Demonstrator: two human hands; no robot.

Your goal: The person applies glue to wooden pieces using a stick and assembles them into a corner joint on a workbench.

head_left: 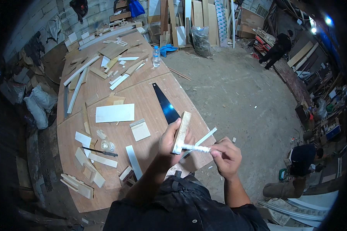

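Clamps wooden block (183, 126) in left grip (169, 139), near view's centre above desk (142, 96); pinches white stick (197, 148) in right grip (226, 157), at block's four o'clock, apparently meeting block's near end; seems midway, with both pieces off desk; cannot tell how much remains.

The wooden table (142, 88) bears a saw (165, 104), bottle (156, 57) and white board (115, 113).

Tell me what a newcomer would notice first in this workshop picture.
Probably the hands, just below and right of centre: the left hand grips a wooden block, and the right hand pinches a slim white stick reaching toward it. Just beyond the block, a dark, shiny saw blade stands out on the brown table. Left of the blade, a white rectangular panel looks bright too.
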